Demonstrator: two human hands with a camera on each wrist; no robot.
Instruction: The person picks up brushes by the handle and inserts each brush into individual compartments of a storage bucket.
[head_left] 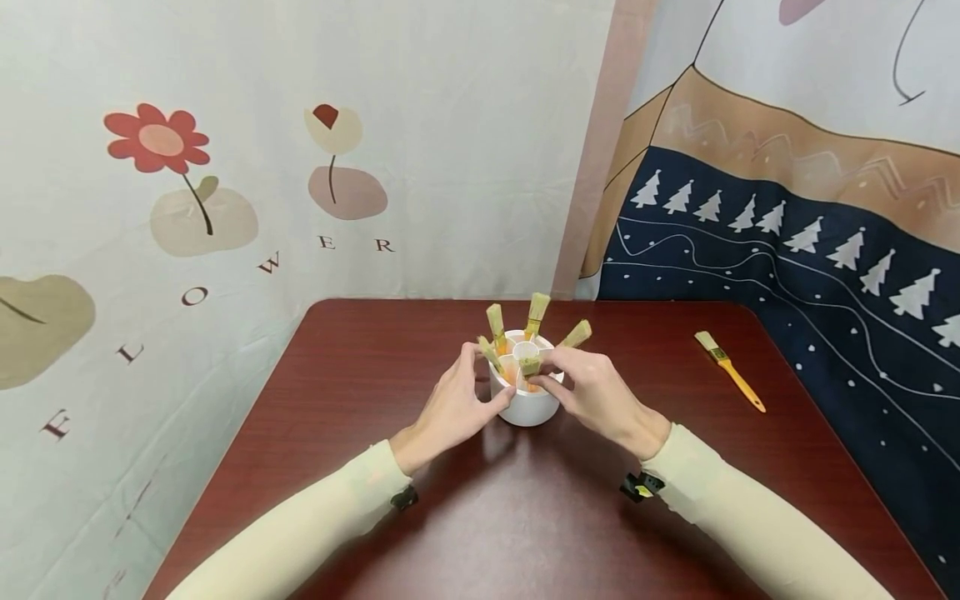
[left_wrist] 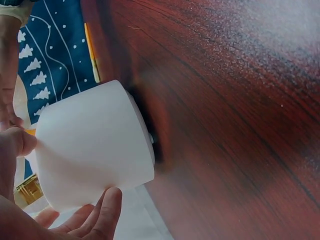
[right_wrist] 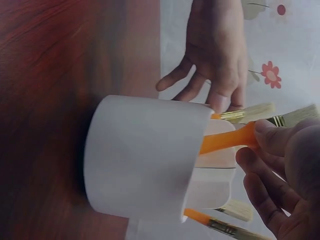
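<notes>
A white round holder with compartments stands upright on the table, several paintbrushes in it with bristles up. My left hand grips the holder's left side, thumb at the near rim and fingers around the far side. With thumb and fingers, my right hand pinches a paintbrush by its orange handle, whose lower end is hidden inside the holder's near part. Around the rim lean other brushes, among them a left one, a back one and a right one.
Another paintbrush with a yellow-orange handle lies on the right side of the dark red wooden table. Behind the table hangs a pale cloth printed with flowers, and a navy cloth with white trees is at the right.
</notes>
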